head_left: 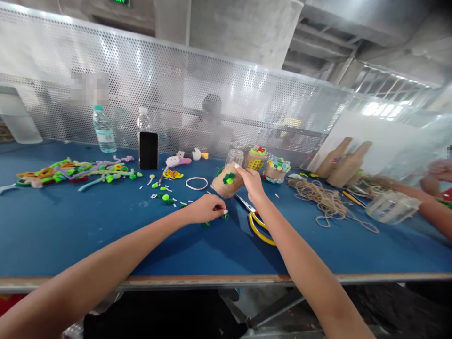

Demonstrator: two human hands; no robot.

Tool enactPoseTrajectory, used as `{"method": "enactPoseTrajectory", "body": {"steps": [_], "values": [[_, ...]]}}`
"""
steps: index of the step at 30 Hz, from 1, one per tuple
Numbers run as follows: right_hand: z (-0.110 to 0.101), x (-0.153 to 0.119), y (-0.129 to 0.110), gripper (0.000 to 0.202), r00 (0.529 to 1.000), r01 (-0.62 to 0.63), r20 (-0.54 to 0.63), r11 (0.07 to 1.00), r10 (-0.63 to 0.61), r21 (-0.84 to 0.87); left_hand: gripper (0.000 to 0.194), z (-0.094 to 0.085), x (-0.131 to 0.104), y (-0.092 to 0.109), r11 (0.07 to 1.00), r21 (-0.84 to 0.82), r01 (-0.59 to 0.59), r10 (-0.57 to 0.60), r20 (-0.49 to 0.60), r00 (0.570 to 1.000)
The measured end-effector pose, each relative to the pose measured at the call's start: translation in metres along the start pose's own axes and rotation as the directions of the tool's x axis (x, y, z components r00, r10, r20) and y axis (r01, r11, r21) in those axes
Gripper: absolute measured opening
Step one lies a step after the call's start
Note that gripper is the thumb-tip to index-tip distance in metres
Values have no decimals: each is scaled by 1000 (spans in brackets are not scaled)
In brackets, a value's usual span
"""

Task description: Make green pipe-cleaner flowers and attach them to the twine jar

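Note:
My right hand [251, 181] grips the rim of a jar wrapped in brown twine [223, 187], held tilted above the table. Dark green fuzzy pieces with a lighter green ball [230, 180] sit on the jar's side. My left hand [208, 208] is low over the table, its fingertips pinched on a small dark green fuzzy piece [225, 216]. Another dark green bit [206, 224] lies below that hand. Beneath my right forearm are scissors with yellow handles [254, 226], partly hidden by it. A white ring [197, 183] lies left of the jar.
Coloured pipe cleaners [74, 172] are heaped at left, near a phone [149, 150] and a water bottle [104, 132]. Decorated jars [276, 170] stand behind my right hand. Loose twine [318, 195], a clear jar [392, 207] and another person's arm [423, 202] are at right.

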State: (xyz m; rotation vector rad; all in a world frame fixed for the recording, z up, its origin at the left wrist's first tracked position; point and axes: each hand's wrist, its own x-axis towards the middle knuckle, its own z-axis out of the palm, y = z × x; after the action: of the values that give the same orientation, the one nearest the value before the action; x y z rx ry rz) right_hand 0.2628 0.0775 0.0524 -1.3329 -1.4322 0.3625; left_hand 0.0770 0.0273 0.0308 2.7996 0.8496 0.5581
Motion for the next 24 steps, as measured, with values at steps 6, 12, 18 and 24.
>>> {"method": "enactPoseTrajectory", "body": {"steps": [6,12,18,24], "values": [[-9,4,-11,24,992,98,91,985,-86,-138,16,-7,1,-10,981,190,26,42,-345,938],[-7,3,-15,20,982,167,107,977,-153,-136,15,-17,-3,-24,863,503,-48,341,-510,790],[2,-8,-12,28,990,119,88,985,-108,-122,10,-31,-8,-32,602,765,-229,690,-355,630],[0,-10,-21,27,984,134,136,981,-115,-141,13,-30,-8,-21,443,853,-276,799,-236,553]]}}
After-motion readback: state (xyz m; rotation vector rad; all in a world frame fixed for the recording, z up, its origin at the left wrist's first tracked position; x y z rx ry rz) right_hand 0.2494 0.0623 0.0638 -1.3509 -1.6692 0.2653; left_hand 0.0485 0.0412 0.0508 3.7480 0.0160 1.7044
